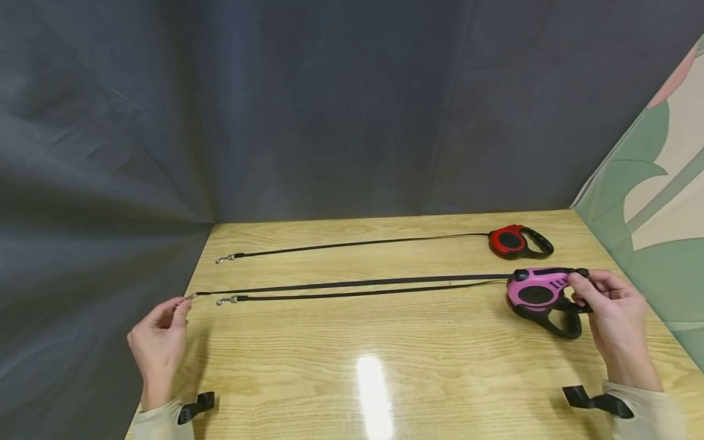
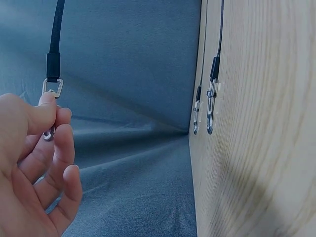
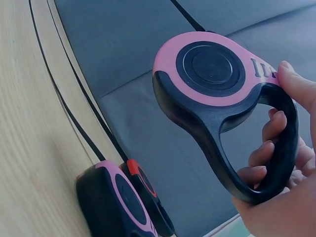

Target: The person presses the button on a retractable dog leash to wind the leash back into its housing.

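Room: gray cloth hangs behind and to the left of a wooden tabletop [image 1: 385, 354]; a wall with green leaf shapes [image 1: 649, 201] is on the right.
Right hand: the right hand [image 1: 613, 308] wraps its fingers through the black handle of a pink leash [image 1: 536, 294] and holds it up off the tabletop, thumb near the top.
Left hand: the left hand [image 1: 159, 333] pinches the metal clip [image 2: 51, 94] at the far end of that strap, past the left edge of the tabletop.
Strap: the black strap [image 1: 352, 283] runs straight from left to right, pulled between both hands.
Nearer hand: the case is in the right hand, the clip in the left.
Other leashes: a second pink leash [image 3: 113, 197] lies under the held one with its strap out; a red leash [image 1: 514, 241] lies farther back.
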`<state>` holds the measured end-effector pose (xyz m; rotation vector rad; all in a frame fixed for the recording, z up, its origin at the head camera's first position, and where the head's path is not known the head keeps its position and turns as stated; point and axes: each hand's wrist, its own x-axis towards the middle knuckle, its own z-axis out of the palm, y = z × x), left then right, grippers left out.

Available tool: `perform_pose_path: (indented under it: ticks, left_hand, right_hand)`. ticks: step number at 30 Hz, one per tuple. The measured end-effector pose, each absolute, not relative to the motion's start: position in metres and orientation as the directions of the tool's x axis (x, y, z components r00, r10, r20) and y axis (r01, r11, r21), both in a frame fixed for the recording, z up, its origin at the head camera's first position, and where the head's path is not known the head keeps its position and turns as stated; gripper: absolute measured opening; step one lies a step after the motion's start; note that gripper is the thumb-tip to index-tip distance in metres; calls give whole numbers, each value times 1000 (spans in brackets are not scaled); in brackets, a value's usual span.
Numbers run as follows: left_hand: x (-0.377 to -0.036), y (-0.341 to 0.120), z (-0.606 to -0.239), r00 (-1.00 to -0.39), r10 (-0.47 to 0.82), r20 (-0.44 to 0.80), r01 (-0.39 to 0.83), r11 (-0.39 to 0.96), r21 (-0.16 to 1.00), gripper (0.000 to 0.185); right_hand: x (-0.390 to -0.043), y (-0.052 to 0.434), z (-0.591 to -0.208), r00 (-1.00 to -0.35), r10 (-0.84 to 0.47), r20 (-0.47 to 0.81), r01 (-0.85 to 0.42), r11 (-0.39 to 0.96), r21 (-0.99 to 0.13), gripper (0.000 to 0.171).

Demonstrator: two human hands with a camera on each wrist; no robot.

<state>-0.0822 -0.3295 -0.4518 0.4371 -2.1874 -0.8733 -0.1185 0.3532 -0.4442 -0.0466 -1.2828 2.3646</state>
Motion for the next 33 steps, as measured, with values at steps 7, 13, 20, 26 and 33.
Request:
perform_pose_path:
  ticks: [7,13,20,26,33]
  left_hand:
    - [-84,-328,-451,-684,-525,506,-16,705,709,16]
    - [-83,-327,-451,-685,-529,501,-30,708,706,15]
    - [-82,-326,-449,-696,-511,504,-22,717,697,16]
    - [-82,-325,-450,-699,-512,499,-24,715,699,14]
    - [-80,-324,-448,-701,-501,507,-16,722,692,13]
  right_hand:
    - [-117,350,-443,-905,392,167,-344,-442,-828,29]
    - [-117,346,-442,-899,406,162,-339,-415,-844,30]
    - [-118,342,-441,-899,407,161,-328,-381,-864,30]
    - [-119,338,-440,-899,407,162,-311,-333,-890,31]
    - [-119,335,-439,-904,398,156,-296,-319,-901,32]
